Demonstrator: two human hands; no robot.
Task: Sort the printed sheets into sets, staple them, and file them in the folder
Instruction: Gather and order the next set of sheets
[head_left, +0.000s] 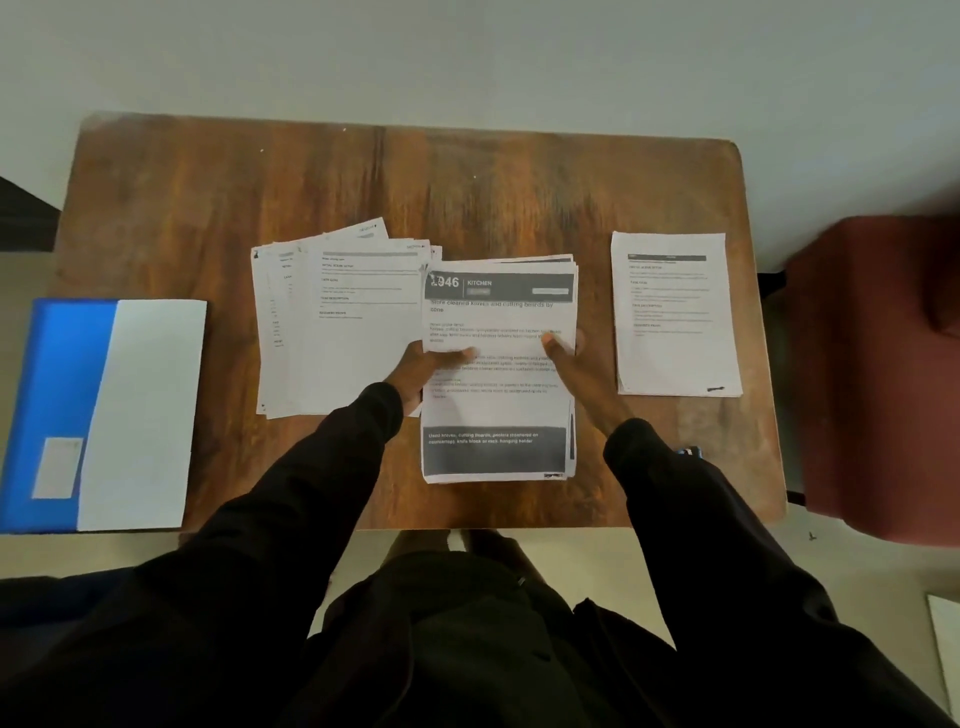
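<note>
At frame centre the left hand (428, 366) pinches the middle stack (498, 312) by its left edge, thumb on top, and the right hand (569, 366) presses it with straight fingers; lifting could drag 2 sheets together or disturb the fanned pile (337, 332) touching it at left.

left hand (422, 370): fingers go under the left edge of the centre stack (496, 415), only the thumb shows on top
right hand (574, 371): fingertips smeared by blur on the top page
fanned pile (343, 332): lower sheets covered by upper ones, print too small to read
right stack (675, 312): print too small to read
blue folder (52, 374): cut by the left edge
red chair (878, 374): blurred, cut by the right edge
blue object (688, 452): mostly behind the right sleeve (675, 519), cannot tell what it is
</note>
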